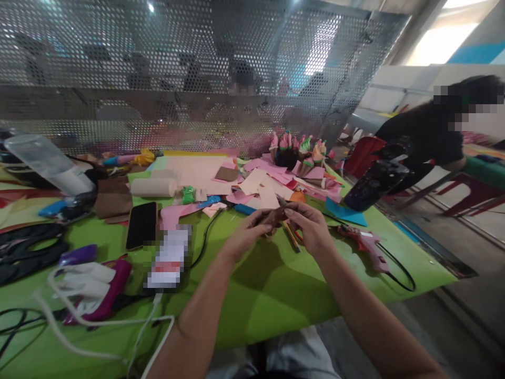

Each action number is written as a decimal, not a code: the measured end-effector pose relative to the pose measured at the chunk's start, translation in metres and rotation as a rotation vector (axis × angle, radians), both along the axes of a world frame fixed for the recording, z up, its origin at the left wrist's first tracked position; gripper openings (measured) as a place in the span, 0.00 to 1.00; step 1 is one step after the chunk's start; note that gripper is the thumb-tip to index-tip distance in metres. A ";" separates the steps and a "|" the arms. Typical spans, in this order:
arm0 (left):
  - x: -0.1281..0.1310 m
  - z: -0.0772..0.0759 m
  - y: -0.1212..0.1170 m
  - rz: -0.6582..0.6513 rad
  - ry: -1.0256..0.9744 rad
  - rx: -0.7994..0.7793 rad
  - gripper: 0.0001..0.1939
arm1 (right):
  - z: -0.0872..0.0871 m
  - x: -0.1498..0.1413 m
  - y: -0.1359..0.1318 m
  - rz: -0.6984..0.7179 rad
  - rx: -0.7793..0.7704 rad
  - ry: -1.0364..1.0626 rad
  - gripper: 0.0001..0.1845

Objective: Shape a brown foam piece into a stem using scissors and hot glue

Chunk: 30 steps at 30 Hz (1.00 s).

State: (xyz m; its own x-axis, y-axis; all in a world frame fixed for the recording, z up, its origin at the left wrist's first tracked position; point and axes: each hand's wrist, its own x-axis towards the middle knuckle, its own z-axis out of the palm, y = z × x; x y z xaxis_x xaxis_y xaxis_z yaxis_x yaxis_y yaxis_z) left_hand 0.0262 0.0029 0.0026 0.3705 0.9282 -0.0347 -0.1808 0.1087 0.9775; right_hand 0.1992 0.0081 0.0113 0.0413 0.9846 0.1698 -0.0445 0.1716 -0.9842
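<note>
Both hands meet above the green table [252, 295], fingers closed around a small brown piece [276, 216] that looks like folded or crumpled paper. My left hand [252, 231] grips its left side, thumb on top. On the right side, my right hand [310, 223] pinches it between thumb and fingers. Part of the brown piece is hidden by the fingers. Just below it a yellow pencil-like stick [292, 237] lies on the table. A pink hot glue gun [369, 246] rests to the right of my right hand.
Paper scraps [264, 187] and several paper flowers [298, 147] cover the back. Two phones [142, 225], a purple power strip [98, 295] with white cables and a clear bottle [47, 163] are at left. A dark tumbler [374, 176] stands right; beyond it, a person [422, 126] leans over.
</note>
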 end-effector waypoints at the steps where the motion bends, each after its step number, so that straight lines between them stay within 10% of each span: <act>1: 0.000 0.000 0.000 0.006 -0.001 0.010 0.23 | -0.001 -0.001 0.000 0.036 -0.015 0.016 0.12; 30: 0.002 -0.001 0.000 0.004 0.022 0.024 0.24 | -0.008 -0.002 0.000 0.139 -0.023 0.002 0.11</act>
